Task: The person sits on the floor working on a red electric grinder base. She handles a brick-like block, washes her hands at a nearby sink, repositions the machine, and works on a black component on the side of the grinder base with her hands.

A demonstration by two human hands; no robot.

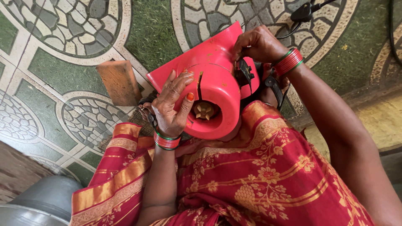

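Red housing: a red plastic blower-shaped housing (215, 79) with a round drum and a flat flared spout rests on the person's lap, above the patterned floor; the spout points up and to the left in the view.
Round opening: the drum's open face turns toward the camera, and a small cream star-shaped hub (204, 111) sits in its middle.
Left hand: the left hand (171, 104) lies over the drum's left side, palm on the plastic, fingers bent and fanned across the front, thumb near the rim of the opening.
Left grip: spread and curled around the housing, holding it steady, not pinched.
Left arm: the forearm rises straight from the lap, wrist bent slightly back, with red and green bangles (166, 141) at the wrist.
Right hand: the right hand (259, 44) sits at the top right edge of the housing, knuckles up, fingers curled downward.
Right grip: fingers pressed together at the housing's edge, beside a black fitting (244, 75); what the fingertips pinch I cannot tell.
Right arm: reaches in from the lower right, elbow out, wrist flexed down.
Nearby: a brown wooden block (120, 81) lies on the tiled floor (54, 71), left of the spout and apart from it.
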